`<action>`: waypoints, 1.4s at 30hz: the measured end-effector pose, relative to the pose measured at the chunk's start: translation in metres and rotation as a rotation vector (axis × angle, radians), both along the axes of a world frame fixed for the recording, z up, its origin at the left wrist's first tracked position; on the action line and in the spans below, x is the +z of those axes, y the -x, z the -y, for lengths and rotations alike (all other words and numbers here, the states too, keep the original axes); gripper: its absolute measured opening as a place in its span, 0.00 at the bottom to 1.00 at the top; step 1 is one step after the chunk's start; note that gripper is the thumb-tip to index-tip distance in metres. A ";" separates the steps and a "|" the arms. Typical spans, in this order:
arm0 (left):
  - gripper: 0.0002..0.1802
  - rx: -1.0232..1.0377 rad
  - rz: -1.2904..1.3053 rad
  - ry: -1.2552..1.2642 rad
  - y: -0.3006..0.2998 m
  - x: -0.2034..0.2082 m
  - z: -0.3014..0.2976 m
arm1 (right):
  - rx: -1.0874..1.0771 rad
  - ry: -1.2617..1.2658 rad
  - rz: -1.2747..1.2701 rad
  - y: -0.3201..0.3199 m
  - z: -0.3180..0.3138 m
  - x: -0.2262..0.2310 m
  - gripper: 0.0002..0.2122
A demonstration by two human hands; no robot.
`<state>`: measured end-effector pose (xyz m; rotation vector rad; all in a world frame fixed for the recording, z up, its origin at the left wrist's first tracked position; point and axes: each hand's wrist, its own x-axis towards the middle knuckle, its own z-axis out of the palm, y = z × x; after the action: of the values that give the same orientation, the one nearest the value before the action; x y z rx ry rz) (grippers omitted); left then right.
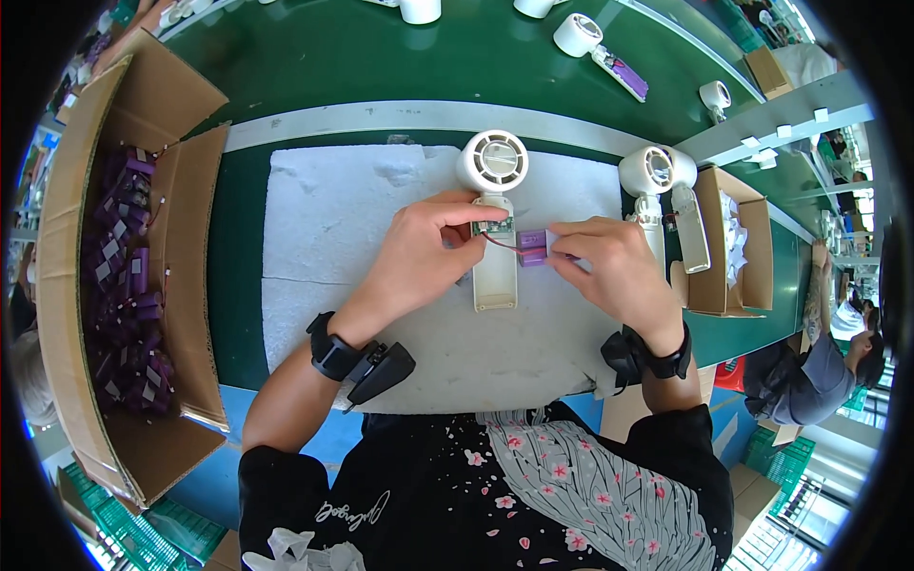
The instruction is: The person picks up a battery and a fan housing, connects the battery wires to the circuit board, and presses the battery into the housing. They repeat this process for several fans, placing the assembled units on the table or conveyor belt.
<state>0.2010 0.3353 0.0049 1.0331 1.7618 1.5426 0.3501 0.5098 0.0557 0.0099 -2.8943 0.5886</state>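
Observation:
A white handheld fan (492, 162) lies on a pale foam mat (333, 247), head away from me and its handle shell (495, 285) open. Inside the handle, below the head, is a small green circuit board (494, 226). My left hand (419, 252) pinches the end of a dark red wire (502, 245) at the board; its fingertips partly hide that end. The wire runs to a purple battery pack (532, 249) just right of the handle. My right hand (614, 262) has its thumb and fingers closed on that pack's right end.
At the left, an open cardboard box (205, 285) holds many purple battery packs (124, 285). More white fans (649, 171) stand at the right beside a smaller box (709, 266) with white pieces. Beyond the mat's rail, another fan (579, 36) lies on the green surface.

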 end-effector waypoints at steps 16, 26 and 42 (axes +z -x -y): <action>0.18 0.024 0.030 0.119 -0.001 -0.001 -0.001 | 0.017 -0.225 0.069 0.003 0.013 0.000 0.03; 0.17 0.046 0.030 0.085 0.000 -0.008 -0.001 | -0.128 0.061 0.070 0.005 -0.011 -0.002 0.02; 0.17 0.014 0.029 0.107 0.000 -0.005 -0.001 | -0.145 0.039 0.281 0.006 -0.019 0.001 0.07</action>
<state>0.2014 0.3361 0.0003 0.9434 1.8141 1.4476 0.3441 0.5291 0.0565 -0.3097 -3.1146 0.6679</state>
